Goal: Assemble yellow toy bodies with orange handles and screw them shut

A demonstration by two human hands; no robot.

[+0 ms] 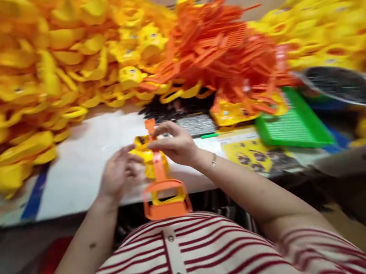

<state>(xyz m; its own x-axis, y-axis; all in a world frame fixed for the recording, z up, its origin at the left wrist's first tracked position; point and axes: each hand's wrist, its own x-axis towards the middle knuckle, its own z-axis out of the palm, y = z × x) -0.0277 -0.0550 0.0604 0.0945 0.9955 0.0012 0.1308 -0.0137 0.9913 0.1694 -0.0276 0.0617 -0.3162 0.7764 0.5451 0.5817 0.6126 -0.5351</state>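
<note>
An orange plastic piece with a long flat stem and a wide frame-like end lies over a yellow plastic part at the table's front edge. The wide end juts past the edge towards my striped shirt. My right hand pinches the upper stem between thumb and fingers. Just left of the yellow part is my left hand, its fingers loosely bent and apart, the tips close to the part's side. I cannot tell whether they touch it. Under the stem, some of the yellow part is hidden.
Yellow plastic parts are heaped at the left and back, orange pieces in the middle. A green tray, a bowl of dark small pieces and more yellow parts stand right. Black strips lie behind my hands.
</note>
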